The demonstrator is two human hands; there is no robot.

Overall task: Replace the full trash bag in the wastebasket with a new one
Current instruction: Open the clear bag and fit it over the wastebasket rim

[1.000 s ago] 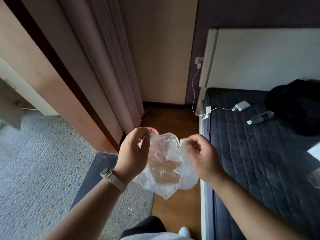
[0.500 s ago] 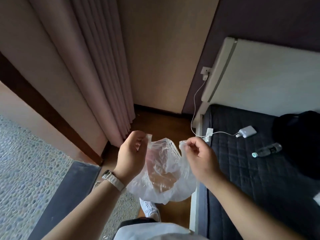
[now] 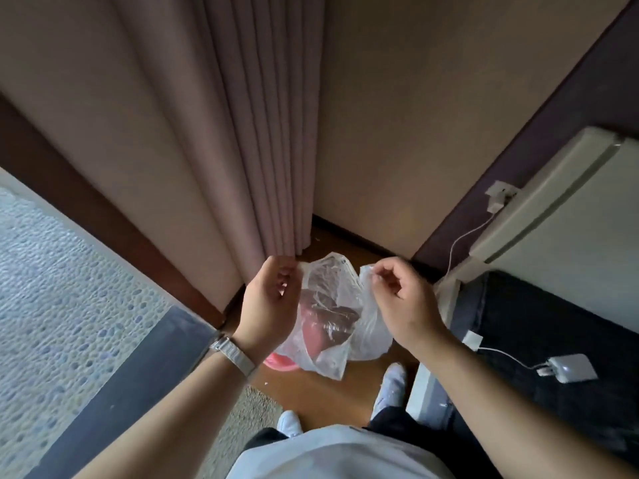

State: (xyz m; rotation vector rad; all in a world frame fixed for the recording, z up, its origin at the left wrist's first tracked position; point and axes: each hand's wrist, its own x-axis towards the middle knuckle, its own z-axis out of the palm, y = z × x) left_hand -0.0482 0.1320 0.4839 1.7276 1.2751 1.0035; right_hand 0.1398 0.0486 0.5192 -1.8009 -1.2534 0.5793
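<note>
A thin clear plastic trash bag [image 3: 332, 305] hangs between both my hands at chest height. My left hand [image 3: 271, 304], with a metal watch on the wrist, pinches the bag's left rim. My right hand [image 3: 403, 299] pinches the right rim, and the mouth is spread slightly apart. Directly below, a pink wastebasket [image 3: 281, 361] stands on the wooden floor, seen mostly through the bag; only a strip of its rim shows bare at the lower left.
Pleated curtains [image 3: 262, 160] hang just behind the basket. A bed with a dark quilt [image 3: 553, 333] lies on the right, a white charger [image 3: 570, 368] and cable on it. A pebble-patterned rug [image 3: 62, 299] is at the left. My white shoes [image 3: 390, 385] stand near the basket.
I have stepped closer and the view has tilted down; the bag now hangs over the pink wastebasket. My hands have pulled the bag's mouth a little wider.
</note>
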